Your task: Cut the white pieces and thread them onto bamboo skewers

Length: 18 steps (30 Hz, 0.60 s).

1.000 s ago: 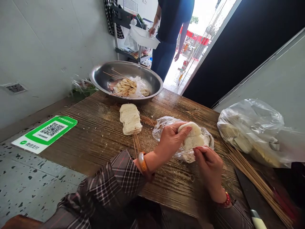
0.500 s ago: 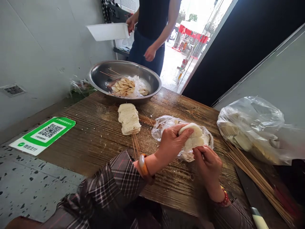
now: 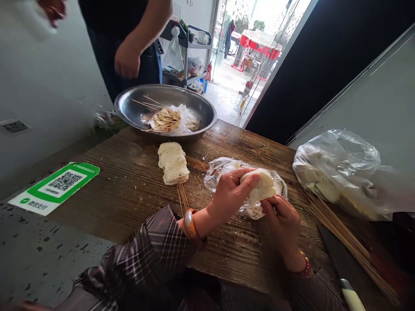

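White, soft-looking flat piece (image 3: 263, 185), edge uneven, above plastic bag (image 3: 214, 175) on wooden table (image 3: 136, 203). Left hand (image 3: 231, 190) grips it, thumb on top; right hand (image 3: 283, 218) pinches its lower edge. Fingers hide part; anything inside the pinch: indiscernible.

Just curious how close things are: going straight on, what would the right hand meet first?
Probably the pale piece held in the left hand, just ahead of the right hand's fingertips; exact depth is unclear.
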{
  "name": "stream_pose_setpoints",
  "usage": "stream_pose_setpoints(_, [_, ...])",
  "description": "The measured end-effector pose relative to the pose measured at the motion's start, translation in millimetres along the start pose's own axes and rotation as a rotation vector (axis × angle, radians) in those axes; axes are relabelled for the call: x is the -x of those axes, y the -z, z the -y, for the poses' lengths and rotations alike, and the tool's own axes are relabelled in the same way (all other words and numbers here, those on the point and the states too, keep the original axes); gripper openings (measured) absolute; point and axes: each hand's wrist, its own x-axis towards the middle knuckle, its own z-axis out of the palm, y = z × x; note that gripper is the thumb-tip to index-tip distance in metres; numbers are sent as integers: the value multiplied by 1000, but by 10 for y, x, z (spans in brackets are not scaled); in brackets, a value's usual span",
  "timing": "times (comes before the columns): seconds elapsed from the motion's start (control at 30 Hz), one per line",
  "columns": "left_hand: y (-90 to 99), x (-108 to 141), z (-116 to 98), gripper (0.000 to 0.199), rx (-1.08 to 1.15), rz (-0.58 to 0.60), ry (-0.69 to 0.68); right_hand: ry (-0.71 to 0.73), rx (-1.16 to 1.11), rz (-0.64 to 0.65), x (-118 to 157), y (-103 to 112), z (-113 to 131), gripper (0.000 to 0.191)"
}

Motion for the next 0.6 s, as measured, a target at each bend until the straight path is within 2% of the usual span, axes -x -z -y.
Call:
stream_pose_setpoints(0.2, [-13,19,7,37,-39,7,-47,-20,-80,52,-54,22,-62,18])
stream_pose_setpoints(0.6, [-23,47,2,38,-20,52,-36,3,-10,6,17,39,-37,20])
